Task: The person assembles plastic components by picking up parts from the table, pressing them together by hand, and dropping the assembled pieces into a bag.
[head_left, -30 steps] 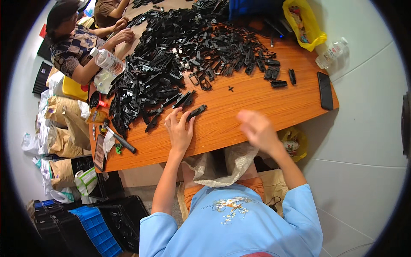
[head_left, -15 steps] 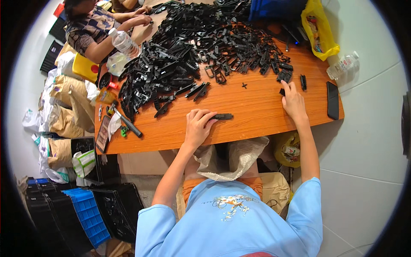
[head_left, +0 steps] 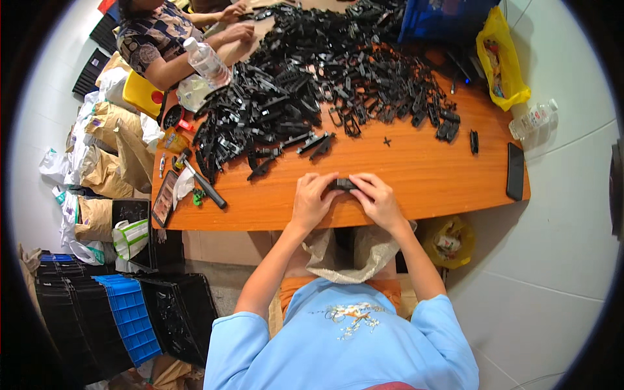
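Near the front edge of the table, a short black plastic part [head_left: 343, 184] lies between my hands. My left hand [head_left: 312, 203] is closed on its left end, thumb and fingers pinching. At the other end, the fingers of my right hand [head_left: 378, 203] press together on it; they cover any smaller piece there. Beyond my hands, black plastic parts [head_left: 279, 107] are heaped over the wooden table [head_left: 273, 205]. A tiny black cross-shaped piece [head_left: 387, 141] and one upright-lying black part [head_left: 474, 142] sit apart from the heap.
A hammer [head_left: 207, 188] and a phone [head_left: 164, 200] lie at the left, another dark phone [head_left: 515, 171] at the right edge. A bottle [head_left: 208, 63] stands near a co-worker's arm [head_left: 185, 65]. A yellow bag [head_left: 506, 65] hangs at the back right. Below is an open woven sack [head_left: 354, 270].
My right hand has come from the small pieces at the right to meet my left hand at the black part. The view has shifted slightly.
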Motion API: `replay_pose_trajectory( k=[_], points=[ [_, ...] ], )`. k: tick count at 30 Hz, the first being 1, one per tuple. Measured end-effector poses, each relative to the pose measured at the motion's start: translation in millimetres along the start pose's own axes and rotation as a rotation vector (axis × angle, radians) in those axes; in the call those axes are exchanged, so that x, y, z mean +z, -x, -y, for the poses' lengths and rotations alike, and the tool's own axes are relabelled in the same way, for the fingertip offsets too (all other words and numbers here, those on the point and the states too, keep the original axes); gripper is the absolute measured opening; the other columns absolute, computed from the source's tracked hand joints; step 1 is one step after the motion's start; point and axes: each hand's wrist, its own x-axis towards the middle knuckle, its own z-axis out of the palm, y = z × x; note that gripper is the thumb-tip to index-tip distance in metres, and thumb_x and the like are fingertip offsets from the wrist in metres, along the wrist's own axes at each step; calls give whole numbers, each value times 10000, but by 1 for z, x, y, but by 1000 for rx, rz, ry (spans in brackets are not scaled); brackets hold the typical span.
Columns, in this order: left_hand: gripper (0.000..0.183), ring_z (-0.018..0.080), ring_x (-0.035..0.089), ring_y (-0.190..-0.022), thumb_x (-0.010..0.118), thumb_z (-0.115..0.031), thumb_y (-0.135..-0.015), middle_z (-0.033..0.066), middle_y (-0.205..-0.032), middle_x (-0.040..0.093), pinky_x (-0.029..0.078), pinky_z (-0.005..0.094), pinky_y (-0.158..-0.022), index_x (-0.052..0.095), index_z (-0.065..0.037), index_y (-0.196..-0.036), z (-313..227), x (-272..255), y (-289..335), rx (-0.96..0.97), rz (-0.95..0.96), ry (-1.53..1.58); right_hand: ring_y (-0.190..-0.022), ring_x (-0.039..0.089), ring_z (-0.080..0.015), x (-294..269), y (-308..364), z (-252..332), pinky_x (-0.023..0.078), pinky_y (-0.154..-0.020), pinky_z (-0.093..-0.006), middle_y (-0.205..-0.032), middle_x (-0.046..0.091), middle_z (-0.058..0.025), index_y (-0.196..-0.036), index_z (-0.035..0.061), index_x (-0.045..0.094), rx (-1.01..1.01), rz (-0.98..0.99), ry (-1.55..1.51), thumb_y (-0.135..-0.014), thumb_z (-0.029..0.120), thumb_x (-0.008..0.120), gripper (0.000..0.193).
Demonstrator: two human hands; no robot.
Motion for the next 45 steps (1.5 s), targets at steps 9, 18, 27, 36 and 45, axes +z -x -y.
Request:
replay_pose_trajectory(
  k=[9, 18, 27, 36, 45],
  points=[
    [248, 293, 540, -941, 528, -113, -879, 129, -966, 614, 389, 399, -864, 610, -35, -1100, -8, -7, -6, -54, 105, 107, -927, 617, -310, -1, 6, -5, 510, -783, -383, -1050, 626, -120, -1144, 44, 640, -108, 31, 137, -789, 18, 678, 358],
    [177, 273, 467, -903, 507, -188, -928, 95, -924, 507, 365, 395, -795, 586, -78, -1042, -12, 34, -37, -119, 15, -125, -1033, 613, -315, -3, 10, -1, 489, -868, -386, -1150, 624, -151, -1133, 5, 633, -169, 68, 201, -781, -7, 657, 353],
    [238, 269, 438, -944, 476, -188, -915, 90, -985, 485, 331, 396, -822, 558, -111, -1125, -15, 30, -37, -143, 109, -153, -1102, 605, -322, -3, 6, 2, 502, -912, -390, -1147, 632, -163, -1094, -25, 640, -203, 88, 322, -770, -42, 626, 325],
    [252, 273, 453, -918, 497, -168, -893, 94, -967, 502, 339, 391, -792, 551, -91, -1126, -18, 25, -49, -128, 173, -205, -1084, 616, -335, -5, 1, -1, 517, -897, -406, -1125, 638, -178, -1058, -55, 645, -227, 109, 339, -750, -57, 621, 310],
    [232, 273, 454, -894, 506, -157, -882, 92, -944, 507, 342, 381, -780, 558, -71, -1091, -21, 24, -42, -97, 167, -206, -1071, 621, -340, -4, 7, 0, 514, -905, -406, -1115, 637, -181, -1059, -56, 646, -225, 117, 328, -739, -54, 609, 322]
  ],
)
